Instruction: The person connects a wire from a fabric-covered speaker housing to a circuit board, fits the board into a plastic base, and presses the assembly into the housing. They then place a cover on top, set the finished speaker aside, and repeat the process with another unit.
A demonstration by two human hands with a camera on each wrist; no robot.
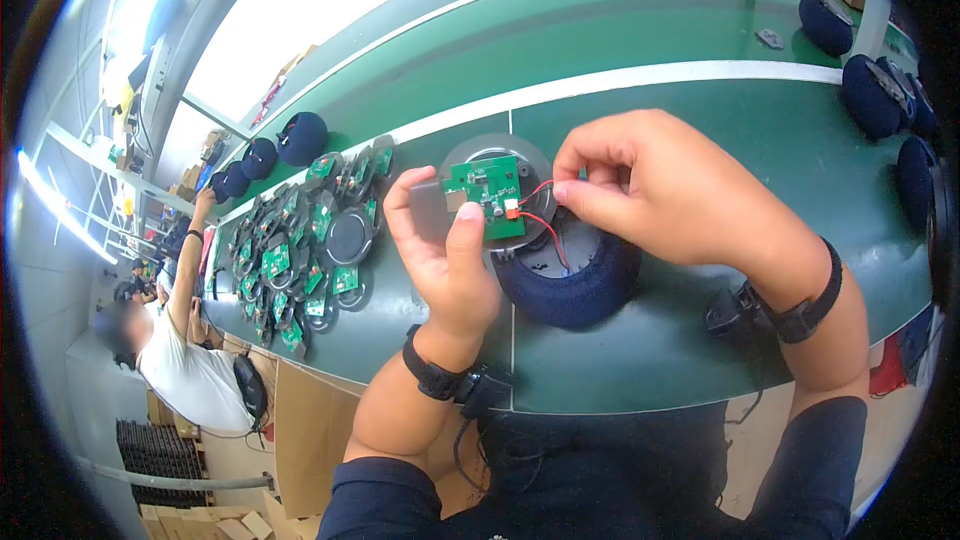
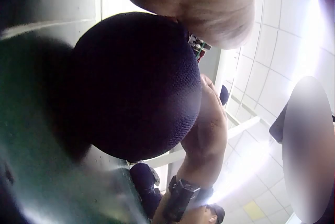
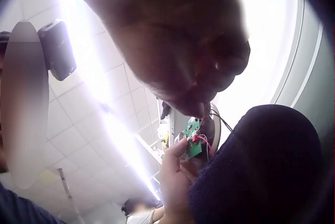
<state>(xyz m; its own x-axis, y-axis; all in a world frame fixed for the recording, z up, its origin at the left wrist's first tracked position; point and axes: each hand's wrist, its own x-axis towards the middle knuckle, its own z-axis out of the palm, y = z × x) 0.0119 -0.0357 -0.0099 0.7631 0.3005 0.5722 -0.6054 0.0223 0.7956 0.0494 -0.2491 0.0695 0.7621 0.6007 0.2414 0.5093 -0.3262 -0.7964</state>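
Note:
In the head view my left hand [image 1: 450,265] grips a round grey disc carrying a green circuit board [image 1: 490,185], its thumb on the board's lower edge. Red wires [image 1: 548,225] run from a connector on the board into a dark blue fabric-covered round housing [image 1: 575,285], which rests on the table just below. My right hand [image 1: 655,185] pinches a thin wire at the board's right side, thumb against curled fingers. The right wrist view shows the board [image 3: 194,148] with its red connector beside the housing [image 3: 261,166]. The housing [image 2: 136,85] hides most of the board in the left wrist view.
A heap of discs with green boards [image 1: 300,250] covers the table's left part. Blue round housings [image 1: 302,138] stand at the back left, others [image 1: 872,100] at the far right. A small grey part [image 1: 769,38] lies at the back right. A person in white [image 1: 200,370] is at the left.

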